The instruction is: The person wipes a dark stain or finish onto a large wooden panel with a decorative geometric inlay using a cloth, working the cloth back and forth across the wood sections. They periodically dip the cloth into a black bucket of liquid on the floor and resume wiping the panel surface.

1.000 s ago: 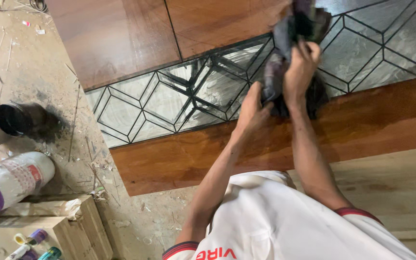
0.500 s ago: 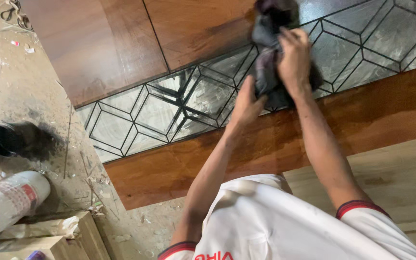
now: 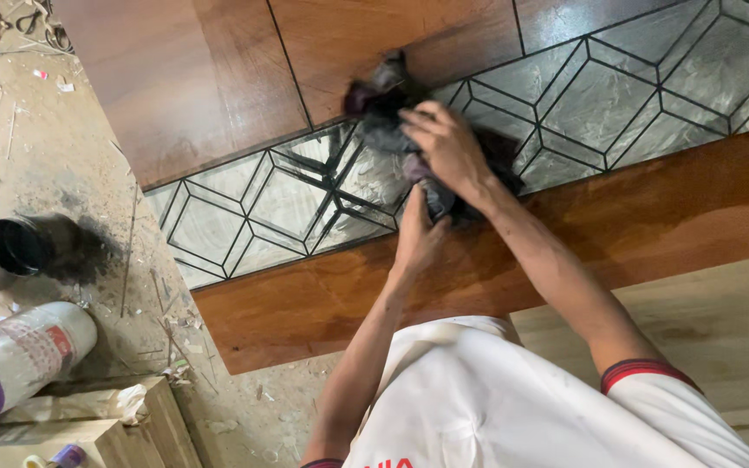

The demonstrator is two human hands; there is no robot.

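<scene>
A dark crumpled rag (image 3: 389, 108) lies on a mirrored strip with black geometric lines (image 3: 288, 204), set in a brown wooden panel (image 3: 244, 74) on the floor. My right hand (image 3: 448, 147) presses down on the rag and grips it. My left hand (image 3: 418, 238) rests at the strip's near edge, its fingers touching the rag's lower end. Both arms reach out from my white shirt with red-trimmed sleeves.
A dusty concrete floor (image 3: 41, 147) with wood scraps lies to the left. A black-mouthed container (image 3: 19, 245) and a white cylindrical bottle (image 3: 19, 355) lie there on their sides. A wooden box edge (image 3: 132, 425) sits at the lower left. Pale wood boards (image 3: 721, 321) lie at the lower right.
Both hands and the rag have shifted left along the mirrored strip. The view has moved with them.
</scene>
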